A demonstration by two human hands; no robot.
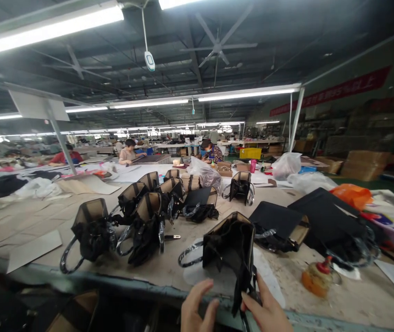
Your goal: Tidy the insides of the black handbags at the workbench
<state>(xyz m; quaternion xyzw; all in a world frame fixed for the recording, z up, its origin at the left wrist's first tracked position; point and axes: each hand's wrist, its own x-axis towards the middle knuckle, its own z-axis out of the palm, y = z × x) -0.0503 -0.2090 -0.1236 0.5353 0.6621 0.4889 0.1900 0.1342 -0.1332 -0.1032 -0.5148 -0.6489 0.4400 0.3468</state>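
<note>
The black boxy handbag with tan-edged mouth point(223, 242), at five o'clock of the view on the beige desk point(351, 299), should be light, firm-walled but soft-fronted, best held by its sides, while the right grip point(268, 308) pinches its dangling dark end and the left grip point(199, 308) holds nothing.

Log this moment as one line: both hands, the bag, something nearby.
Right hand: gripping dark part of open-topped black handbag | Left hand: open, holding nothing | Nearby: clear bottle of orange liquid with red top

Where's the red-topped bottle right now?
Red-topped bottle: lower right of the head view, on the table, to the right of the right hand holding the open black bag.
</note>
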